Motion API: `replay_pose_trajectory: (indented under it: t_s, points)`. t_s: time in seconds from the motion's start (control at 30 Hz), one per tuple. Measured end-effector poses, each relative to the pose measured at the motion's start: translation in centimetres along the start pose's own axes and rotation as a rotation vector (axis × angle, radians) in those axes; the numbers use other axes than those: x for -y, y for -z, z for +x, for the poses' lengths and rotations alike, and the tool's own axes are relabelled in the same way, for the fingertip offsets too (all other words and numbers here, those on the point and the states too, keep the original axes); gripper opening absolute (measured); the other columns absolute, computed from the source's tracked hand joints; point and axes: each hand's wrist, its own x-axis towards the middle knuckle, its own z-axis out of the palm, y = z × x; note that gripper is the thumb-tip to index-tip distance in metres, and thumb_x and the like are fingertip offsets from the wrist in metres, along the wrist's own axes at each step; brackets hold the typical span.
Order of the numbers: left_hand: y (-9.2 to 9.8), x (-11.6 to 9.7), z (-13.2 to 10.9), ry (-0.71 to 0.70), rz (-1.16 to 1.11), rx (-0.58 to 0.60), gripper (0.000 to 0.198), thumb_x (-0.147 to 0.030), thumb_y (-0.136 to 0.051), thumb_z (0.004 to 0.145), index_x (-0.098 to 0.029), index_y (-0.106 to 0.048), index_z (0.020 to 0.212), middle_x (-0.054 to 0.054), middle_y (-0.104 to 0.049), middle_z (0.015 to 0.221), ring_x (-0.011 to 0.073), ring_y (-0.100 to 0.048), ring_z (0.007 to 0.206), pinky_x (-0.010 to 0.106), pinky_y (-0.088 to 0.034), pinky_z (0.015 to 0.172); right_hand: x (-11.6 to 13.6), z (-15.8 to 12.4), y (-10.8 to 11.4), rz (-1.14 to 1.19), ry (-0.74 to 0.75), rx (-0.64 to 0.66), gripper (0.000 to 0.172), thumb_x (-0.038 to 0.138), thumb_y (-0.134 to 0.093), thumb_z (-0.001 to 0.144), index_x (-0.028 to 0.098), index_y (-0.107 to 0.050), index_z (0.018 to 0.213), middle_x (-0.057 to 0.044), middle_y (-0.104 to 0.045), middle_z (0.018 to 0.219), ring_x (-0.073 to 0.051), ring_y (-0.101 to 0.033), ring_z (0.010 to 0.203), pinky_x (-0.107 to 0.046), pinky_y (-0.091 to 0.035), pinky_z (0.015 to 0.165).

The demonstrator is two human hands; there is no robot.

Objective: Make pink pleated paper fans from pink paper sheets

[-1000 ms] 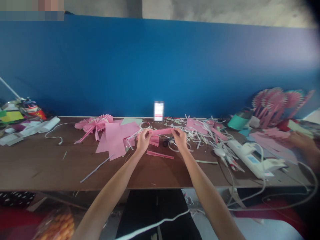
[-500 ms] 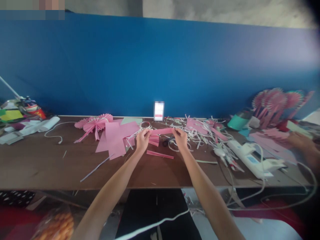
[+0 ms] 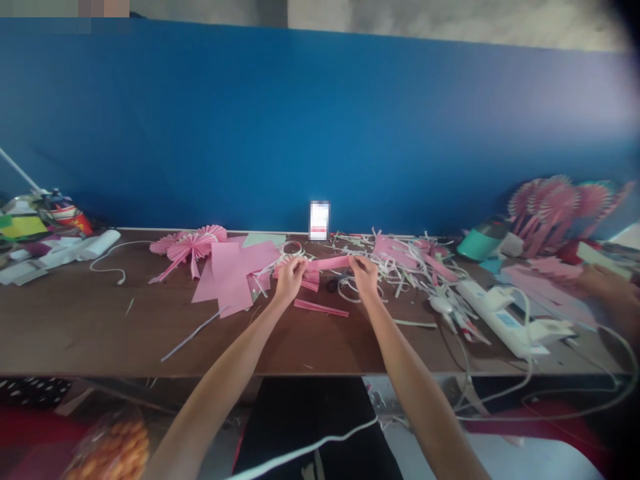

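A pink paper strip (image 3: 330, 263) stretches level between my two hands above the table. My left hand (image 3: 290, 280) pinches its left end; my right hand (image 3: 365, 277) pinches the right end. Just below and behind the strip lies a pleated pink paper piece (image 3: 311, 280), partly covered by my left hand. Nearer me on the table is a narrow folded pink strip (image 3: 321, 308). Scissors (image 3: 332, 285) with dark handles seem to lie beside my right hand, mostly hidden. Flat pink paper sheets (image 3: 230, 273) lie left of my left hand.
Pink paper fans (image 3: 193, 243) lie at the left. White paper scraps (image 3: 405, 263) are heaped right of my hands, near a glue gun (image 3: 441, 305) and a white power strip (image 3: 495, 317) with cables. A phone (image 3: 319, 221) leans on the blue partition. Another person's hand (image 3: 603, 287) is at far right.
My left hand has slid slightly right along the strip, and a short end now shows to its left. The right hand still pinches the other end.
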Motion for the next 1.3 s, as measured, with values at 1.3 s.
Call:
replay_pose_trajectory:
  t_s: [1.3]
  points:
    - [-1.1, -0.3, -0.9, -0.033, 0.043, 0.280, 0.034, -0.043, -0.045, 0.092, -0.020, -0.066, 0.078, 0.001, -0.065, 0.062, 0.0165, -0.059, 0.053, 0.027, -0.043, 0.054, 0.8, -0.1, -0.2, 0.119, -0.018, 0.034, 0.033, 0.049, -0.066, 0.074, 0.019, -0.068, 0.086, -0.004, -0.066, 0.074, -0.016, -0.056, 0.061, -0.029, -0.044, 0.055]
